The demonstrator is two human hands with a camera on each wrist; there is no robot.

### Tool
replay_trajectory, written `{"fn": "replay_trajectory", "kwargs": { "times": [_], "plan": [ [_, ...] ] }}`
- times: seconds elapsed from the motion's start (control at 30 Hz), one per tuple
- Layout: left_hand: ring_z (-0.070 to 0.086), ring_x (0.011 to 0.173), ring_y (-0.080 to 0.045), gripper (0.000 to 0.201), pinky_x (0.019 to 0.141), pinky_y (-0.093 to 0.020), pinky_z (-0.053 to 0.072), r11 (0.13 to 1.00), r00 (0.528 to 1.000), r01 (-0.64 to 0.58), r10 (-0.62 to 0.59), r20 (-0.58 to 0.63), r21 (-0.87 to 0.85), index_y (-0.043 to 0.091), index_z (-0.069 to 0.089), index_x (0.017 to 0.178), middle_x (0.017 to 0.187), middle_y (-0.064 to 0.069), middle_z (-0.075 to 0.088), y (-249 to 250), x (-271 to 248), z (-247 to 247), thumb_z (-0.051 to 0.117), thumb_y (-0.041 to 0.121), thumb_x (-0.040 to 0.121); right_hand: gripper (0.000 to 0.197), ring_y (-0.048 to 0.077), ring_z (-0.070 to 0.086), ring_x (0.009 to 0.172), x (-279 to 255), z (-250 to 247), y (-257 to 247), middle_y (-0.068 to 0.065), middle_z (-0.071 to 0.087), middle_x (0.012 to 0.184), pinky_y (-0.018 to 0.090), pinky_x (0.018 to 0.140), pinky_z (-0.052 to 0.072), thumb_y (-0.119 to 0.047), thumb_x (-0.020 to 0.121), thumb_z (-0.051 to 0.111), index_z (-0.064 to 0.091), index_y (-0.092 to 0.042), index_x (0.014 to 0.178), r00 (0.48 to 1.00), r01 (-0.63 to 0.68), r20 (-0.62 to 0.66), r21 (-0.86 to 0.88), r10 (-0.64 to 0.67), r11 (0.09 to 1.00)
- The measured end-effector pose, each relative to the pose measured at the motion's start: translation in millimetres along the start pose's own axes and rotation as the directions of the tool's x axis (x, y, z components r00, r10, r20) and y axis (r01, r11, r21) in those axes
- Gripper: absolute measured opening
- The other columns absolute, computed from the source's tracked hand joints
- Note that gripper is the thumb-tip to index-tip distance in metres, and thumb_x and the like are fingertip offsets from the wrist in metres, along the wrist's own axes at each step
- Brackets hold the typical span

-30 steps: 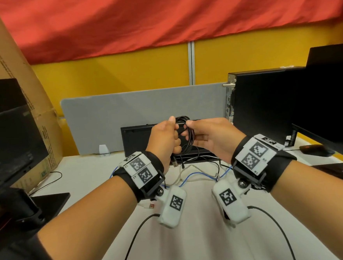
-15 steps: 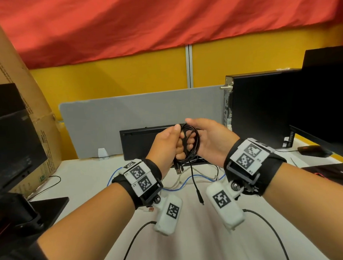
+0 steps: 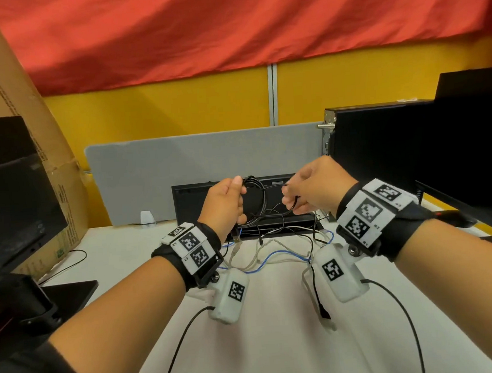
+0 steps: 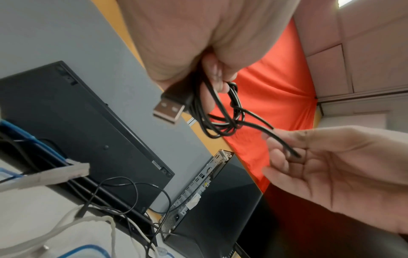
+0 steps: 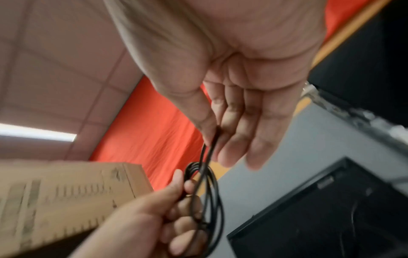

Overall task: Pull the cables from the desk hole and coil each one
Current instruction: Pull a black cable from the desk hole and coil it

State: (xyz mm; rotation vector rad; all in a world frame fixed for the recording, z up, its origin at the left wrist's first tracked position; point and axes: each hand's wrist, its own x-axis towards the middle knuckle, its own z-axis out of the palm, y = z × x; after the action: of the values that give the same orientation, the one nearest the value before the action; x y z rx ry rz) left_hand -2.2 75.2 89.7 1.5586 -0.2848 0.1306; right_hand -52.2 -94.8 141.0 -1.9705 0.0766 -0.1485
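The hands have drawn apart since half a second ago, when they met at the bundle; a strand now stretches between them. The left hand [image 3: 225, 201] is clenched round the thin black coiled cable [image 3: 262, 202], held up in the air above the black rectangular cable tray [image 3: 296, 220] set in the white desk [image 3: 250, 346]. The right hand [image 3: 312, 187] pinches the cable's free strand between thumb and forefinger, its other fingers loosely extended.

No brand or writing can be read: the print on the brown cardboard box [image 3: 62, 205] at the left is too small or blurred, and the wristbands carry only black-and-white square markers.

The left wrist view shows what the head view barely does: a black USB plug with a silver metal end [image 4: 171, 108] hanging below the left fist, and the port-lined back panel of the black desktop computer [image 4: 198, 188]. The right wrist view, blurred, shows the pinch on the strand [image 5: 212, 144] from underneath.

On the desk below lie a blue cable [image 3: 276, 255] and pale grey cables [image 3: 254, 265], loosely tangled.
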Motion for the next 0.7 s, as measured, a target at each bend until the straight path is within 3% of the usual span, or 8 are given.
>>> {"fn": "replay_trajectory", "kwargs": {
  "times": [0.1,0.2,0.27,0.33,0.4,0.47,0.6,0.7],
  "plan": [
    [0.026,0.045,-0.010,0.031,0.042,-0.023,0.029,0.999,1.000,0.031,-0.031,-0.003,-0.031,0.012,0.048,0.079,0.056,0.003,0.028,-3,0,-1,0.036,0.027,0.105,0.011,0.023,0.064,0.068,0,1,3,0.014,0.060,0.073,0.035,0.073,0.060,-0.001,0.093,0.057,0.062,0.006,0.100,0.994,-0.093,0.093,0.352,0.064,0.931],
    [0.027,0.044,-0.009,0.032,0.042,-0.023,0.030,0.998,0.999,0.047,-0.047,-0.010,-0.044,0.013,0.048,0.079,0.055,0.004,0.029,-3,1,-2,0.037,0.027,0.104,0.013,0.010,0.037,0.048,6,2,7,0.001,0.040,0.060,0.021,0.047,0.041,-0.005,0.096,0.053,0.062,0.004,0.100,0.988,-0.149,0.109,0.477,0.110,0.866],
    [0.027,0.044,-0.009,0.032,0.041,-0.022,0.031,0.998,0.998,0.050,-0.050,-0.022,-0.039,0.013,0.048,0.079,0.055,0.004,0.030,-2,2,-5,0.037,0.027,0.105,0.017,0.008,0.028,0.046,10,-3,10,-0.001,0.041,0.060,0.020,0.040,0.025,-0.011,0.095,0.057,0.066,0.001,0.102,0.993,-0.107,0.080,0.366,0.083,0.924],
    [0.026,0.045,-0.009,0.032,0.041,-0.022,0.029,0.998,0.998,0.053,-0.054,-0.032,-0.044,0.013,0.048,0.078,0.055,0.003,0.029,-1,1,-7,0.036,0.027,0.105,0.015,0.014,0.040,0.048,11,-8,12,0.002,0.054,0.071,0.022,0.042,0.035,-0.018,0.093,0.060,0.073,-0.010,0.096,0.999,-0.020,0.052,0.175,0.011,0.984],
    [0.024,0.046,-0.010,0.032,0.042,-0.022,0.027,0.994,0.997,0.065,-0.068,-0.031,-0.089,0.013,0.047,0.078,0.057,0.002,0.028,1,-1,-7,0.035,0.027,0.105,0.015,0.026,0.061,0.071,10,-8,15,0.008,0.070,0.091,0.034,0.066,0.057,-0.023,0.093,0.060,0.075,-0.021,0.092,0.992,0.125,-0.013,-0.079,-0.126,0.989],
    [0.021,0.047,-0.011,0.032,0.041,-0.022,0.025,0.979,0.996,0.086,-0.089,-0.006,-0.186,0.013,0.046,0.079,0.058,0.001,0.025,4,-4,-3,0.034,0.028,0.105,0.014,0.017,0.064,0.086,10,-7,20,0.001,0.072,0.096,0.031,0.081,0.054,-0.024,0.093,0.061,0.075,-0.024,0.092,0.957,0.265,-0.043,-0.278,-0.288,0.923],
    [0.018,0.045,-0.009,0.032,0.040,-0.020,0.023,0.932,0.994,0.111,-0.097,0.059,-0.345,0.014,0.043,0.080,0.059,0.002,0.021,11,-12,10,0.034,0.029,0.106,0.015,0.001,0.053,0.069,11,1,29,-0.011,0.063,0.077,0.008,0.062,0.036,-0.022,0.092,0.063,0.076,-0.020,0.099,0.905,0.356,-0.056,-0.444,-0.422,0.822],
    [0.018,0.043,-0.007,0.032,0.039,-0.020,0.023,0.903,0.993,0.116,-0.094,0.073,-0.413,0.014,0.043,0.081,0.058,0.003,0.022,17,-15,17,0.032,0.030,0.106,0.015,0.008,0.062,0.071,10,11,33,0.001,0.072,0.084,0.015,0.069,0.047,-0.018,0.091,0.064,0.077,-0.015,0.099,0.883,0.399,-0.076,-0.396,-0.462,0.827]
  ]
}}
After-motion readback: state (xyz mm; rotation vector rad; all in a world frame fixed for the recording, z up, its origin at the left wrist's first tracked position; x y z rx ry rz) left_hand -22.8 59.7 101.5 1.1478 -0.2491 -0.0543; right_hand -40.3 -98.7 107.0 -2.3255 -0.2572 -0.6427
